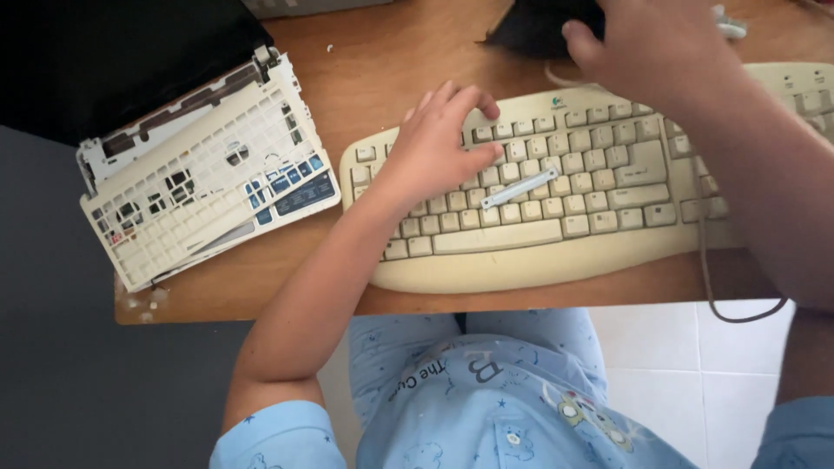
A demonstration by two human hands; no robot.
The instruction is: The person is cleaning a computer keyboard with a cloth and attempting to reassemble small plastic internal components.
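Beige keyboard held flat, small bar loose on the keys

Left hand (439,143) lies spread, palm down, on the upper left keys of the keyboard (556,187), near the desk's (391,52) front edge. Keep that pressure even so the housing cannot slide. A pale plastic bar (519,188) rests loose on the middle rows. Right hand (660,48) reaches toward a dark object (539,26) at the far edge; its fingertips are hidden, so its grip cannot be told. Stripped laptop frame (208,182) occupies the left corner.

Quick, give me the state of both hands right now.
Left hand: open, holding nothing, fingers resting on the beige keyboard.
Right hand: reaching over the keyboard's top edge to a dark object; grip cannot be told.
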